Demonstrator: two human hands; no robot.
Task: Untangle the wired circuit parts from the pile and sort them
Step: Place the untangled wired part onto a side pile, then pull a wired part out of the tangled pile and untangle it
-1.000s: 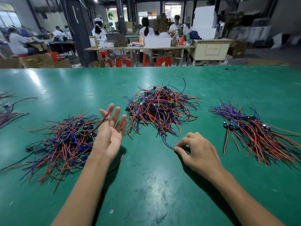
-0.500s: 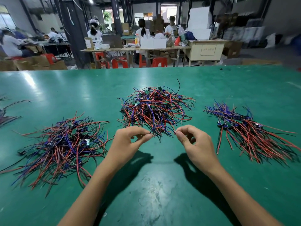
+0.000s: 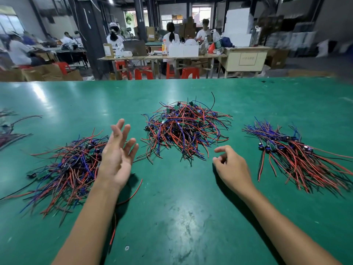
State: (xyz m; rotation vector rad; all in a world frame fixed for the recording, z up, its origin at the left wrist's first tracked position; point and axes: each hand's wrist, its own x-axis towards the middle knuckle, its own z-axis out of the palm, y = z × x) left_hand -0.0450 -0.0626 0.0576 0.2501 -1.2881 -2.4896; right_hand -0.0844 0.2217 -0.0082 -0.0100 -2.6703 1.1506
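Because the work calls for pulling single parts out of a knot and laying like with like, the wires lie in separate heaps across the green counter, and both hands sit in the gaps between them. Farthest out to the left of the left hand, a few dark strands run off the frame edge; what they belong to cannot be made out. Nearer, the left heap spreads loosely, red and blue leads fanned outward, probably a sorted lot. Its inner edge lies behind the left hand, so how far it reaches there is hidden. That grip is spread, palm turned inward, fingers straight and apart, slightly blurred, and holds nothing. One loose red wire shows just beside the wrist, and another red length appears below the forearm; whether they are one piece cannot be told.

Between the two hands and beyond them sits the tangled pile, a mound with small green boards on top. It looks like the unsorted stock. The right hand rests near its front edge, fingers loosely curled, forefinger and thumb apart, gripping no wire that I can see. Just right of that grip lies the right heap, its black components lined up and leads trailing one way, plainly arranged; its far end is cut off by the frame.
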